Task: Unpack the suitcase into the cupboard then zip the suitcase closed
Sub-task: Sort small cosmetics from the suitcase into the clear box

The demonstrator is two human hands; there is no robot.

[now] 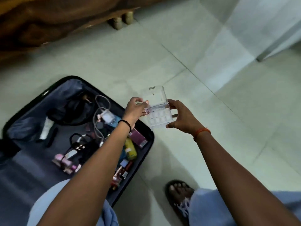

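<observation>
A clear plastic organiser box (157,110) with small compartments hangs in the air above the floor, just right of the open suitcase. My left hand (136,110) pinches its left edge and my right hand (182,116) grips its right side. The dark suitcase (24,115) lies open on the floor at the left. Inside it are white cables (99,121), a yellow bottle (130,150), a purple box (138,137), pink cosmetics (65,162) and a white tube (46,128). The cupboard is not clearly in view.
A brown wooden piece of furniture (48,22) with short feet runs along the top left. Pale floor tiles (211,79) spread to the right. A grey panel edge (267,51) stands at the top right. My sandalled foot (179,193) is beside the suitcase.
</observation>
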